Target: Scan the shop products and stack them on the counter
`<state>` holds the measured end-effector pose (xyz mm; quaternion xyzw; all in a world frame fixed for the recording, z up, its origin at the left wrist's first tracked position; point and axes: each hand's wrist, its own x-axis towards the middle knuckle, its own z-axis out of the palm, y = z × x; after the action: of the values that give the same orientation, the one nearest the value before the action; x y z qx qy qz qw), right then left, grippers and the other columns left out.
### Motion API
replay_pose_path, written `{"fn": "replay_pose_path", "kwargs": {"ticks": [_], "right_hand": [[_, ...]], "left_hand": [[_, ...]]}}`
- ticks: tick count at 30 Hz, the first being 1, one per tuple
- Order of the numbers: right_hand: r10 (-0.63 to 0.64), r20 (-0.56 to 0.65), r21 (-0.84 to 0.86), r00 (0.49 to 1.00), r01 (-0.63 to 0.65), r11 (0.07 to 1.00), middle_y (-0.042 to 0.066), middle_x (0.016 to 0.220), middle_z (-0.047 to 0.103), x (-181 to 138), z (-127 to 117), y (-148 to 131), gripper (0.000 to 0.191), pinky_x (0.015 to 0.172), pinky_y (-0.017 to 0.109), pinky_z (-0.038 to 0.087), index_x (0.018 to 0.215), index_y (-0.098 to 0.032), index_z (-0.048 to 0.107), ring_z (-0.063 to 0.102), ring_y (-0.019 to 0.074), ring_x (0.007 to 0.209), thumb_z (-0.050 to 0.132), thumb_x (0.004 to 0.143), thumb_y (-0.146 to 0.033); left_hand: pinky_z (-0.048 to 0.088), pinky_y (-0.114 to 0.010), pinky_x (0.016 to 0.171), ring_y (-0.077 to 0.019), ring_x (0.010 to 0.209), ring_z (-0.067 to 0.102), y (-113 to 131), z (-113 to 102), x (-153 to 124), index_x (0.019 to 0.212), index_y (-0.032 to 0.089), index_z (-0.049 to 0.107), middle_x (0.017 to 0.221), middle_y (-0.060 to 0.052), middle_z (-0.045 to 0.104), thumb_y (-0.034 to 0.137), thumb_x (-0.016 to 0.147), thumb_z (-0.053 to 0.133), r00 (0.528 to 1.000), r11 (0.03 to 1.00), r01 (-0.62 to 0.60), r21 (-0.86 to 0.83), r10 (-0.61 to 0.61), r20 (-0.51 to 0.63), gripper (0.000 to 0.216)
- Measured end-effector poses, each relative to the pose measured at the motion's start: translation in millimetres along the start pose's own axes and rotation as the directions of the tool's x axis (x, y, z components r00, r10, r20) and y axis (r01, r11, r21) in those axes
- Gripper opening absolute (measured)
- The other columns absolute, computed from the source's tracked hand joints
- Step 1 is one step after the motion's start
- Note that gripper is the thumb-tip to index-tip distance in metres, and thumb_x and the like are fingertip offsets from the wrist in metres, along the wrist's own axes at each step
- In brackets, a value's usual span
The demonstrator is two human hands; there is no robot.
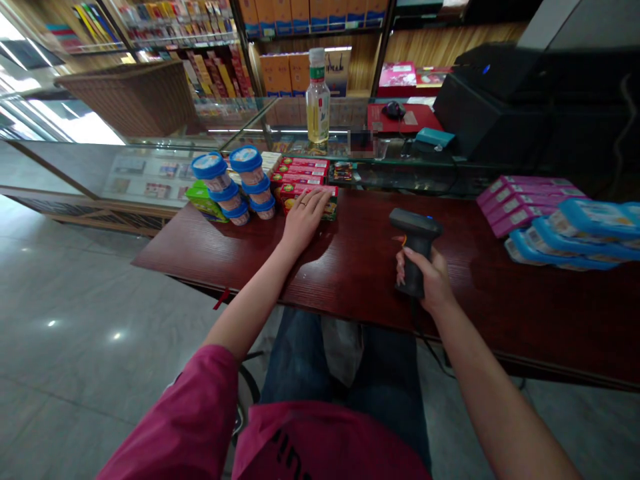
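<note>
My right hand [431, 280] is wrapped round the grip of a black barcode scanner [415, 235], held upright just above the dark red wooden counter [360, 267]. My left hand [304, 217] reaches forward with its fingers stretched flat, resting on the front of a stack of red and green boxes [305, 180]. Left of that stack stand blue-lidded tubs [235, 183] in two piles, and a green packet [204, 200] lies beside them.
Pink boxes [520, 200] and blue packets [575, 233] lie stacked at the counter's right end. A glass display case [200, 147] behind carries a bottle [318, 97], a red pad with a mouse [395, 113] and a black till machine [500, 93]. Stocked shelves line the back.
</note>
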<state>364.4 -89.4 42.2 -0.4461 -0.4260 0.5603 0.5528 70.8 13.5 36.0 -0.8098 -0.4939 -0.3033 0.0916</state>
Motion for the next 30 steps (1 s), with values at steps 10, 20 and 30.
{"fn": "replay_pose_path", "kwargs": {"ticks": [10, 20, 30], "right_hand": [[-0.006, 0.002, -0.014, 1.000, 0.006, 1.000, -0.004, 0.068, 0.058, -0.8, -0.5, -1.9, 0.044, 0.040, 0.025, 0.046, 0.114, -0.025, 0.069, 0.049, 0.0115, 0.046, 0.085, 0.079, -0.045], [-0.003, -0.026, 0.024, 1.000, 0.004, 1.000, -0.004, 0.068, 0.059, -2.8, -2.6, -2.0, 0.042, 0.040, 0.024, 0.046, 0.111, -0.025, 0.069, 0.050, 0.0120, 0.048, 0.086, 0.077, -0.044], [0.007, -0.027, 0.033, 1.000, -0.006, 0.999, -0.004, 0.069, 0.060, -4.1, -1.1, -4.3, 0.040, 0.040, 0.025, 0.047, 0.110, -0.024, 0.069, 0.050, 0.0120, 0.047, 0.084, 0.078, -0.041]], "left_hand": [[0.027, -0.060, 0.140, -0.0318, 0.150, 0.060, -17.6, -5.2, -4.9, 0.155, 0.028, 0.062, 0.156, -0.012, 0.066, 0.015, 0.106, 0.055, 0.990, 0.991, 0.131, 0.002, -0.130, -0.047, 0.051], [0.030, -0.057, 0.139, -0.0308, 0.147, 0.061, -24.7, -9.7, -8.3, 0.151, 0.029, 0.065, 0.151, -0.011, 0.069, 0.015, 0.105, 0.057, 0.986, 0.989, 0.148, 0.005, -0.147, -0.073, 0.049], [0.028, -0.055, 0.139, -0.0309, 0.150, 0.058, -29.3, -11.3, -8.4, 0.152, 0.027, 0.063, 0.154, -0.011, 0.066, 0.011, 0.101, 0.057, 0.989, 0.990, 0.143, -0.011, -0.144, -0.045, 0.053]]}}
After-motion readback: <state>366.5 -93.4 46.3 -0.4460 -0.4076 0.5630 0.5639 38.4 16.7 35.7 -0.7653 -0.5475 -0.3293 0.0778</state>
